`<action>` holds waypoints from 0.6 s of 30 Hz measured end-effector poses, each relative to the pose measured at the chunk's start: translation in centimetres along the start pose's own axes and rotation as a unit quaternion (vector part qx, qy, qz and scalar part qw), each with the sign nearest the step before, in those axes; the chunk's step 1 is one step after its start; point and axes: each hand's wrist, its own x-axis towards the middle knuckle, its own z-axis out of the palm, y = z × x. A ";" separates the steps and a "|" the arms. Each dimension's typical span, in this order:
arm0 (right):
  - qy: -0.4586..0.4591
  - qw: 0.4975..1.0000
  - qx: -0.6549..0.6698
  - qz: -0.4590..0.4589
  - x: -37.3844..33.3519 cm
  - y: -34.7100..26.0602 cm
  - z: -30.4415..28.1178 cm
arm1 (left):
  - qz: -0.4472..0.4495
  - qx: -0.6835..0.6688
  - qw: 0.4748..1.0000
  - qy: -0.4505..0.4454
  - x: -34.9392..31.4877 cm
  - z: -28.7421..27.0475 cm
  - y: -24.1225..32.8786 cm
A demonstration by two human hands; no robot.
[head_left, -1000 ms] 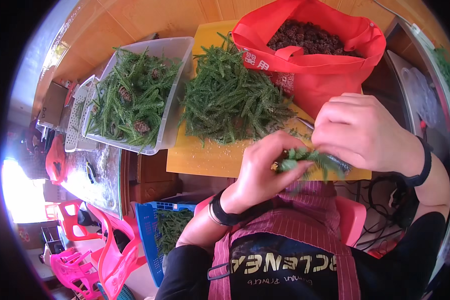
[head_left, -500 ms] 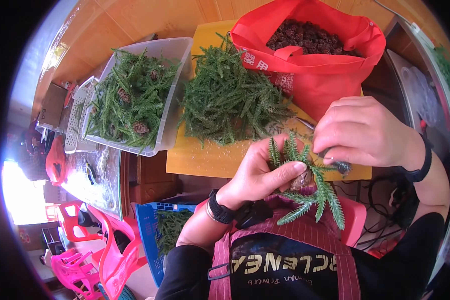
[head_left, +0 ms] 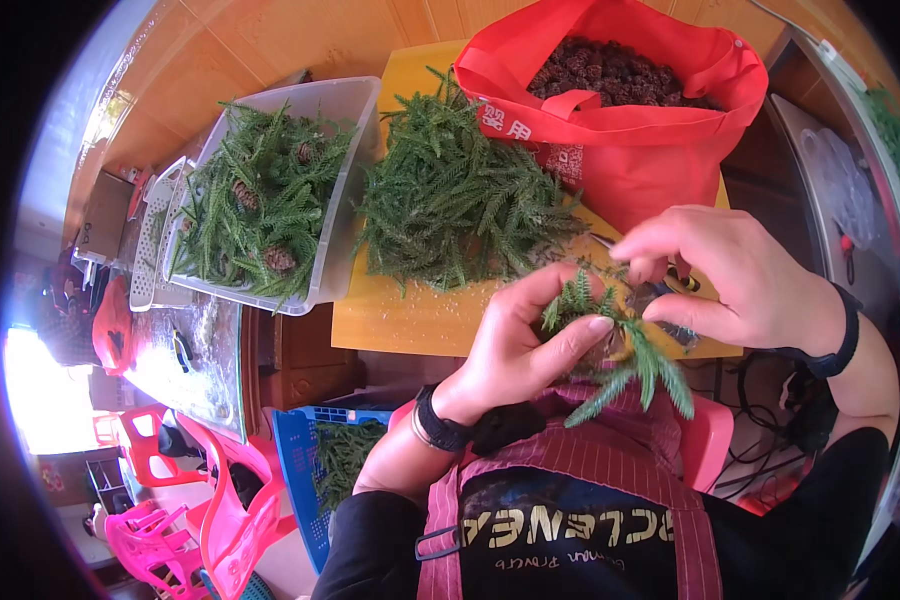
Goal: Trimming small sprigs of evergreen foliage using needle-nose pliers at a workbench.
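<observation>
My left hand (head_left: pixel 525 345) pinches a green artificial pine sprig (head_left: pixel 645 380) between thumb and fingers, above the table's near edge. Several leafy tips fan out from the grip. A brownish pine cone sits at the sprig's middle, partly hidden by my thumb. Beside it, my right hand (head_left: pixel 740 275) is open, thumb and forefinger apart, close to the sprig's right side. Under its fingers lie a small clear packet (head_left: pixel 680 335) and a tool with black and yellow handles (head_left: pixel 682 280), both partly covered.
A pile of green sprigs (head_left: pixel 460 195) covers the yellow table (head_left: pixel 390 320). To its left stands a clear plastic bin (head_left: pixel 345 225) of sprigs with cones. A red bag (head_left: pixel 640 170) of pine cones stands behind. A blue crate (head_left: pixel 305 480) and pink chairs (head_left: pixel 235 500) are lower left.
My right hand has opened, its thumb and forefinger spreading apart and uncovering the tool's handles. The sprig in my left hand has turned, its tips swinging slightly upward and right.
</observation>
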 end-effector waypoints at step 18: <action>-0.035 0.999 0.025 0.029 -0.2 -0.5 -0.3 | -0.017 -0.041 0.998 -0.037 0.3 -0.2 0.7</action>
